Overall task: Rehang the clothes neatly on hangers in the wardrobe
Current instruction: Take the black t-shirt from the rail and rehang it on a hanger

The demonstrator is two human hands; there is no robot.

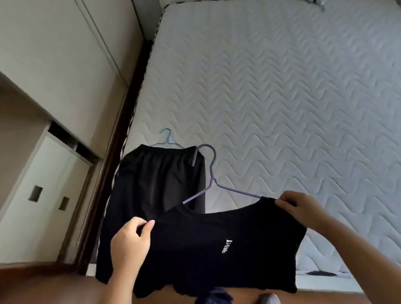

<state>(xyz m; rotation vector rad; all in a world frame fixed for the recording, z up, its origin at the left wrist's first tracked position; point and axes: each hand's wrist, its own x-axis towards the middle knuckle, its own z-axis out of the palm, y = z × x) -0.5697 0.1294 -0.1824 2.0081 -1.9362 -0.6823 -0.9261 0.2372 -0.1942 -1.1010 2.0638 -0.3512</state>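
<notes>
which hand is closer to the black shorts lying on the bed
Left. The left hand pinches the black shirt at its shoulder just below the shorts; the right hand grips the other shoulder, well off to their right.

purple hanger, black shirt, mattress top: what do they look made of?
Purple hanger: thin rod, matte, probably coated wire or plastic; cannot tell which.
Black shirt: soft matte knit fabric, it drapes and sags between the left hand and right hand; small white printed logo.
Mattress: white quilted textile, stitched wavy ridges.
</notes>
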